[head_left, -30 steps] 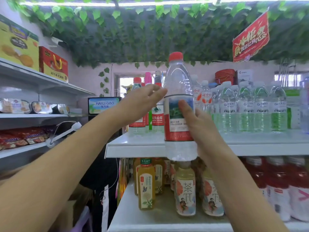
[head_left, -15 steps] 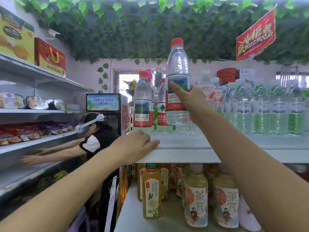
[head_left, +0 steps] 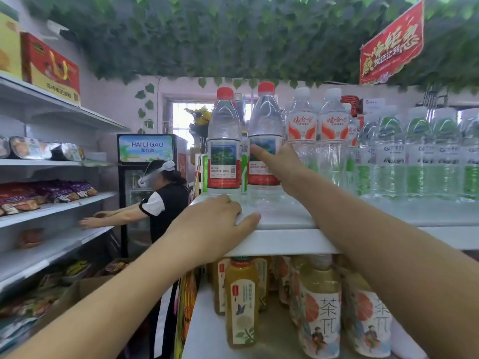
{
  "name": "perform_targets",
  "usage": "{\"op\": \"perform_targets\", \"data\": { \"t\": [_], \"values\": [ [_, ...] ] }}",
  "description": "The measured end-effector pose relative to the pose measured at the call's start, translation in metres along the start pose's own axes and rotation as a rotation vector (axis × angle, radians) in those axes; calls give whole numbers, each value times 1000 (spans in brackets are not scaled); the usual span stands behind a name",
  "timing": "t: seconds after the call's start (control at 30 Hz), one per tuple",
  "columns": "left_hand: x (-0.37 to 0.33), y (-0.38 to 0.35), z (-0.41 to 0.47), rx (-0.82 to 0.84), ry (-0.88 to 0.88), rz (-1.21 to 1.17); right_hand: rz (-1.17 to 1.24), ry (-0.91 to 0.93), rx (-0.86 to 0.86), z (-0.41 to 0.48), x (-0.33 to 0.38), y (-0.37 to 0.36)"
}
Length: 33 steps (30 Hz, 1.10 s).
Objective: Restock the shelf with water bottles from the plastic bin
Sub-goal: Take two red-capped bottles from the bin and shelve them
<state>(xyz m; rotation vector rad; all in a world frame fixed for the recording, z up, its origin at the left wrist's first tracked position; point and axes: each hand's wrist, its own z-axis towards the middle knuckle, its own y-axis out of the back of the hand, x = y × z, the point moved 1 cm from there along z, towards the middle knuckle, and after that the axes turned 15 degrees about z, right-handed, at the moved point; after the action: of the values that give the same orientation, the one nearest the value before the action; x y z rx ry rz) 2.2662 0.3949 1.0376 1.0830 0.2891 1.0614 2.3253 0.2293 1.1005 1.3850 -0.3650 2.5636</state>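
Observation:
A clear water bottle (head_left: 263, 130) with a red cap and red label stands on the white top shelf (head_left: 285, 242). My right hand (head_left: 278, 164) grips its label, thumb across the front. A second red-capped bottle (head_left: 224, 141) stands just left of it. My left hand (head_left: 220, 229) rests flat on the shelf's front left corner, fingers straight. The plastic bin is out of view.
To the right stand white-capped bottles (head_left: 317, 136) with red-orange labels and green-labelled water bottles (head_left: 420, 156). Tea bottles (head_left: 318, 314) fill the lower shelf. A person (head_left: 160, 203) reaches into the snack shelves (head_left: 51, 208) at left. A cardboard box (head_left: 77, 296) sits low left.
My right hand carried the bottle up and set it down on the top shelf beside the other red-capped one. My left hand dropped from the bottle to the shelf edge.

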Motion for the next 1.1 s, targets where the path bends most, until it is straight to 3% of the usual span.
{"op": "perform_targets", "data": {
  "t": [0.33,0.73,0.97,1.1],
  "values": [
    [0,-4,0,-45,-30,61,-158,-71,148,11,-7,6],
    [-1,-7,0,-66,-87,145,-210,-88,100,-3,-2,3],
    [-2,-6,0,-52,-53,124,-472,-131,33,-29,2,1],
    [-3,1,-3,-41,14,24,-589,-151,89,-50,12,13]
  ]
}}
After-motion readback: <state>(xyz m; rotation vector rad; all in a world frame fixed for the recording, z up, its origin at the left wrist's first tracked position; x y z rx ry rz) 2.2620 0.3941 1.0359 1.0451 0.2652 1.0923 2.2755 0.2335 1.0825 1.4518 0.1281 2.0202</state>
